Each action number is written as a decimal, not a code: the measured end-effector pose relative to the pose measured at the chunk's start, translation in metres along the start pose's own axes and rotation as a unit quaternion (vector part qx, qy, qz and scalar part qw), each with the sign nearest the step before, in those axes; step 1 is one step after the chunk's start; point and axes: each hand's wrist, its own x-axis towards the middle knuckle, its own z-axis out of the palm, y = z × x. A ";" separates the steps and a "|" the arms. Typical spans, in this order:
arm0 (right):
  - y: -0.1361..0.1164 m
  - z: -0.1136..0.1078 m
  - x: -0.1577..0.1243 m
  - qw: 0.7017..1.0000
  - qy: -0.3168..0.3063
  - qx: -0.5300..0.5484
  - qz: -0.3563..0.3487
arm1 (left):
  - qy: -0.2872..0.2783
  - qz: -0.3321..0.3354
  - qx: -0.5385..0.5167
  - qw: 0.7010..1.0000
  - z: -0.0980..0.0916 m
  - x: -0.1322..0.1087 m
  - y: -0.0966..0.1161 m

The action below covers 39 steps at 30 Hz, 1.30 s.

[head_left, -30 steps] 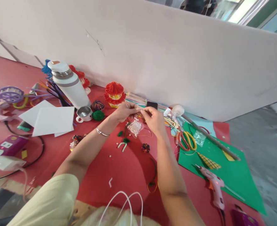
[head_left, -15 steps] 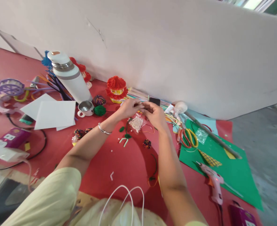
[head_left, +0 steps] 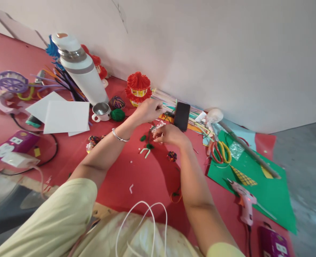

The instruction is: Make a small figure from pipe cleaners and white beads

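Note:
My left hand (head_left: pixel 148 110) is raised above the table, thumb and fingers pinched together; what they hold is too small to make out. Below and to its right, my right hand (head_left: pixel 171 135) reaches over a clear bag of pearl beads (head_left: pixel 160 125). Its fingers curl down at the beads and partly cover them; whatever is between the fingertips is hidden. Close by lie green fuzzy pieces (head_left: pixel 149 146), a bent pale pipe-cleaner piece (head_left: pixel 145 152) and a multicoloured pompom (head_left: pixel 171 156). A black phone (head_left: pixel 182 116) lies just beyond my right hand.
A white flask (head_left: pixel 84 75), a steel cup (head_left: pixel 101 111) and a green yarn ball (head_left: pixel 117 115) stand left. A red-and-yellow ornament (head_left: pixel 138 89) is behind my left hand. Scissors (head_left: pixel 221 151), a wooden stick (head_left: pixel 250 150) and a pink glue gun (head_left: pixel 243 201) lie right.
My hands were together above the beads; now they are apart. The right hand has dropped onto the bead bag, while the left stays raised and pinched. The view has tilted down slightly.

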 end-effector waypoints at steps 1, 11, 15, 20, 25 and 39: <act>-0.001 0.005 0.004 0.999 -0.003 -0.033 0.009 | 0.001 -0.004 0.003 1.000 0.000 0.000 0.001; -0.002 0.012 0.013 0.998 -0.018 -0.067 -0.004 | -0.096 -0.166 -0.315 0.929 0.009 0.003 0.012; 0.002 0.004 0.008 1.000 -0.003 -0.023 0.013 | -0.105 -0.181 -0.396 0.894 0.011 0.005 0.008; 0.000 0.008 0.009 0.999 -0.014 -0.040 -0.014 | -0.063 -0.154 -0.381 0.910 0.010 0.007 0.001; -0.017 0.013 0.013 0.992 -0.020 -0.120 -0.024 | -0.056 -0.157 -0.391 0.905 0.014 0.006 0.000; -0.003 -0.008 -0.005 0.999 0.025 0.018 -0.018 | -0.092 -0.207 -0.529 0.818 0.014 0.006 0.001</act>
